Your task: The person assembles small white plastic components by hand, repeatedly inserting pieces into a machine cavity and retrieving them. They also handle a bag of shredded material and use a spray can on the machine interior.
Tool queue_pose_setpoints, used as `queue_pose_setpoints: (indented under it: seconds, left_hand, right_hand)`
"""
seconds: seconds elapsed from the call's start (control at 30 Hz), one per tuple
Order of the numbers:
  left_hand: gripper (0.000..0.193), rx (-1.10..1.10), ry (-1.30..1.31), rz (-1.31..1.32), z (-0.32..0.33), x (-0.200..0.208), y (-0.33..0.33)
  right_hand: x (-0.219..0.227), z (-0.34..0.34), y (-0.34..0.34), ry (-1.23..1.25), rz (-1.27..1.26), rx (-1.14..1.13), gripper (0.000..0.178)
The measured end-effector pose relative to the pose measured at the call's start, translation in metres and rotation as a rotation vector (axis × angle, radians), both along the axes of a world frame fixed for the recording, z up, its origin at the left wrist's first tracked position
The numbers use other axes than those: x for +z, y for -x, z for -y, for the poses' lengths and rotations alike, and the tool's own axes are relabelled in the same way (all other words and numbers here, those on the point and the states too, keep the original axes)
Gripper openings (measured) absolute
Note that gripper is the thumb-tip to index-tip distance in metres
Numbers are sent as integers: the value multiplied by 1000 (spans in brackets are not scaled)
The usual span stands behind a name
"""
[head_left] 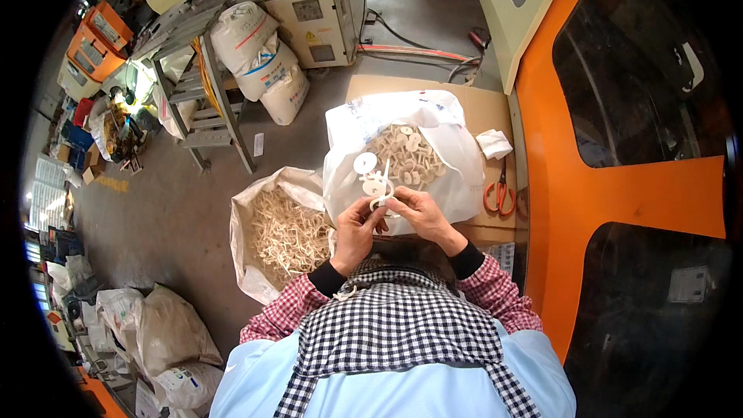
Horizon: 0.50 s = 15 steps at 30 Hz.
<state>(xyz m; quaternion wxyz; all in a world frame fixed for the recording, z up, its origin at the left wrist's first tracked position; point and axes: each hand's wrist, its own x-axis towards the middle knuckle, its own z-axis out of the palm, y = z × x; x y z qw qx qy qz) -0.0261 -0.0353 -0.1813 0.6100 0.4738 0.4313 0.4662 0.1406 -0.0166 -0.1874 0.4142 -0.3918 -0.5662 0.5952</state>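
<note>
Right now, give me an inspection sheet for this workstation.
Surface: cardboard sheet on a concrete floor.
Job's things: white plastic sprue with discs held in both hands; white bag of discs ahead; sack of leftover runners to the left.
Clutter: orange scissors, crumpled cloth.
Grippers: left hand and right hand grip the sprue.
Cables: hoses on the floor.
Surroundings: orange machine, stacked sacks.

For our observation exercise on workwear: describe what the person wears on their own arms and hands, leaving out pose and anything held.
Both hands, the left hand and the right hand, are bare, without gloves. Each forearm has a red-and-white checked sleeve ending in a black knitted cuff at the wrist. No watch or rings are visible.
</note>
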Motion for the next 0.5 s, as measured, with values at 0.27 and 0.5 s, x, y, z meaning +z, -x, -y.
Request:
queue_pose_setpoints:
  seconds: [0.27,0.5]
  left_hand:
    - [17,-255,276,102,-1,11,22]
    - [18,-148,128,8,3,15,29]
  right_hand:
    - [39,26,0,-553,301,-120,28]
    - [36,14,-4,-641,511,-34,10]
